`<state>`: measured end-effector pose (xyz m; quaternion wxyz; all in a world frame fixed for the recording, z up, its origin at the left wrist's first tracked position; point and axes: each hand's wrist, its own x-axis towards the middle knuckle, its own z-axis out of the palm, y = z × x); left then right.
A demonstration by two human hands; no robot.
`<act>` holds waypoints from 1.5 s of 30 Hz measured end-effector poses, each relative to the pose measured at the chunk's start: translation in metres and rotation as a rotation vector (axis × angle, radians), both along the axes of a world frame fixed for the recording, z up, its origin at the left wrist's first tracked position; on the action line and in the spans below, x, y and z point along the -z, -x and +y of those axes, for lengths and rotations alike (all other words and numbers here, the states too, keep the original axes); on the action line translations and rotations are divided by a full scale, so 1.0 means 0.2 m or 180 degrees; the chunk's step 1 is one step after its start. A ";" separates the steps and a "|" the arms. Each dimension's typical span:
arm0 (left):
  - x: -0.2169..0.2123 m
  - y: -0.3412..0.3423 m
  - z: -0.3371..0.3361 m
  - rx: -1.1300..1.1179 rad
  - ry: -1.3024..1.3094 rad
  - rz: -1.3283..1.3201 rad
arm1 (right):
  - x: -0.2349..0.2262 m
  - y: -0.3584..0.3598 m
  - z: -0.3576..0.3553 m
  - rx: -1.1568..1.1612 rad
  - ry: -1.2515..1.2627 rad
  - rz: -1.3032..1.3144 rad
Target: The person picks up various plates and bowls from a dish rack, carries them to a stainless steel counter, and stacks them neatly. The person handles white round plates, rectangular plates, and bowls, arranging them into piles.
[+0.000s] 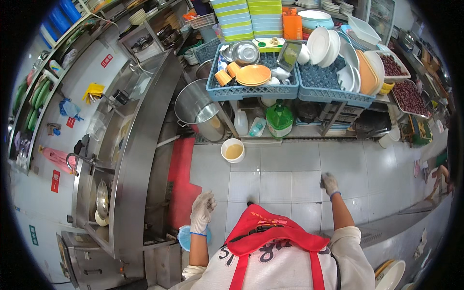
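My left hand (201, 211), in a white glove with a blue cuff, hangs at my side with the fingers loosely apart and nothing in it. It is next to the steel sink counter (137, 159) and above a small blue bowl (184, 237) on the floor. My right hand (329, 183), also gloved, is lowered over the grey tiled floor (280, 169) with its fingers curled and holds nothing. I wear a red apron (270, 232) over a white shirt.
Ahead stand two blue dish racks (251, 89) with bowls, plates and cups, over a large steel pot (199, 112), jugs and a green bottle (279, 121). A small white bucket (232, 150) of yellowish liquid sits on the floor. A red mat (182, 169) lies by the sink.
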<state>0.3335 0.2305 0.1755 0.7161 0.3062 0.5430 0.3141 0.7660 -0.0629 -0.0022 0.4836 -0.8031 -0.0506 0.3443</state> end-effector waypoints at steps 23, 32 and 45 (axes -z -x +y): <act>-0.24 -1.95 1.78 0.1131 -0.1039 -0.0673 | -0.94 -0.65 1.64 -0.0821 -0.0489 -0.0648; -0.11 -2.38 2.26 0.1214 -0.2378 0.0399 | -1.19 -1.04 2.26 -0.1663 -0.0984 -0.0793; -0.14 -2.73 2.44 0.1573 -0.3339 0.1274 | -1.15 -1.19 2.42 -0.1292 -0.0670 -0.0942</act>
